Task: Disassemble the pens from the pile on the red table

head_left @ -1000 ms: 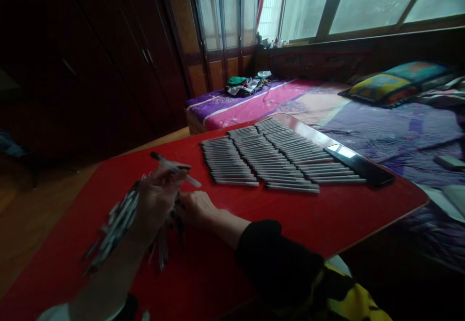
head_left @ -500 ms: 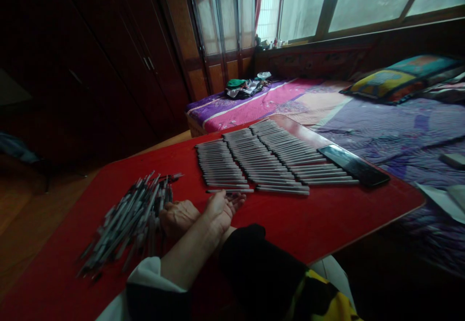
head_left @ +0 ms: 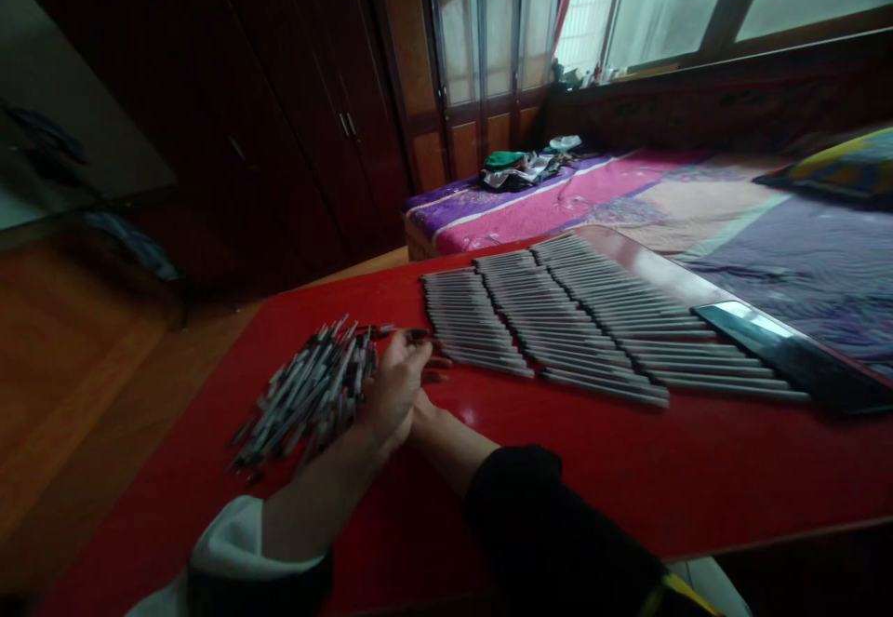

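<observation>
Red, glossy surface (head_left: pixel 628 468) is stretching beneath my two hands, and pens are covering much of it. On my left side a loose heap of pens (head_left: pixel 307 403) is lying jumbled, the barrels pointing mostly the same slanting way and crossing one another. I am holding my left grip (head_left: pixel 397 375) just beside the near right edge of that heap, its thumb and fingers pointing forward and to the right. Some fingers are blurring into shadow, so I cannot tell whether they are pinching a pen or standing spread. My right grip (head_left: pixel 420 415) is sitting mostly hidden behind the left one, the wrists crowding close together, and I cannot tell whether it is closing on anything.

Farther right, pale-barrelled pens are lying side by side in three columns: a left column (head_left: pixel 474 319), a middle column (head_left: pixel 565 319) and a right column (head_left: pixel 620 301), their dark ends facing left. A black smartphone (head_left: pixel 802 356) is lying just beyond the right column. White cuff (head_left: pixel 233 538) is circling my left forearm, while a black sleeve (head_left: pixel 558 524) is covering my right. Behind the surface, a heap of clothes (head_left: pixel 523 168) is resting on a bed (head_left: pixel 788 235).
</observation>
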Tool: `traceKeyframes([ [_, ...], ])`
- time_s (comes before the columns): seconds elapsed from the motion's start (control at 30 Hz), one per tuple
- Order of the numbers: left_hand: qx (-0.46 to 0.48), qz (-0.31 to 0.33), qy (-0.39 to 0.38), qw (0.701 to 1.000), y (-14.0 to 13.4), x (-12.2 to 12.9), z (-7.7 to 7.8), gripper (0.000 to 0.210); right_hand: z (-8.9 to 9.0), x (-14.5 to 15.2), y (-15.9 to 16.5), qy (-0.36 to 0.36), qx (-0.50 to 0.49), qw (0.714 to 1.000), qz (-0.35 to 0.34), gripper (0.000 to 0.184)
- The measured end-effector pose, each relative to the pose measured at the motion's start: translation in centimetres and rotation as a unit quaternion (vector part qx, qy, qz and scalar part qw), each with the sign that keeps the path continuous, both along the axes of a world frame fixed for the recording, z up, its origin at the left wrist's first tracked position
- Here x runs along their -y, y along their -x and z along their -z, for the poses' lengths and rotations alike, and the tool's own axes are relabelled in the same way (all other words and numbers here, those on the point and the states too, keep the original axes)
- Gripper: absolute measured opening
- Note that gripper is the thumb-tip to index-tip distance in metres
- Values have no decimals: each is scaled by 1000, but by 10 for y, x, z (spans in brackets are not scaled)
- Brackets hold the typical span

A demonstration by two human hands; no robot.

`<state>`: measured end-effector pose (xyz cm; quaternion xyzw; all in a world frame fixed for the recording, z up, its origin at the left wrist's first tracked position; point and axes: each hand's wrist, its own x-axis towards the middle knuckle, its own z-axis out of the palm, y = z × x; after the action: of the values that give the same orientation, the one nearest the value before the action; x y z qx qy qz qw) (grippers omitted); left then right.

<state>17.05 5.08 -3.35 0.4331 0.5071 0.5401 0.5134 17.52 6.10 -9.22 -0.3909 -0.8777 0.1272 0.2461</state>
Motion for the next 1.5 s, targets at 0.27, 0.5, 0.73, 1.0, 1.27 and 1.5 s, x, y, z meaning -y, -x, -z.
traceKeyframes([
  [0.27, -691, 1, -148, 707, 116, -85, 14, 19, 5, -1, -13, -22, 62, 998, -6, 23],
  [0.5, -720, 22, -150, 678, 120, -96, 39, 23, 3, -4, -12, -16, 61, 998, 27, 21],
  [0.73, -714, 42, -163, 680, 122, -96, 51, 20, -4, -3, -12, 46, 80, 994, 63, 17],
  [1.0, -663, -65, -189, 721, 152, -54, 46, 22, -1, -9, -10, 82, 10, 989, 124, 22],
  [1.27, -605, -96, -177, 770, 153, -23, 59, 14, 1, -23, -14, 205, -126, 960, 141, 32],
  [1.5, -629, -113, -163, 752, 155, -24, 60, 13, 11, -29, -12, 253, -296, 914, 111, 35],
])
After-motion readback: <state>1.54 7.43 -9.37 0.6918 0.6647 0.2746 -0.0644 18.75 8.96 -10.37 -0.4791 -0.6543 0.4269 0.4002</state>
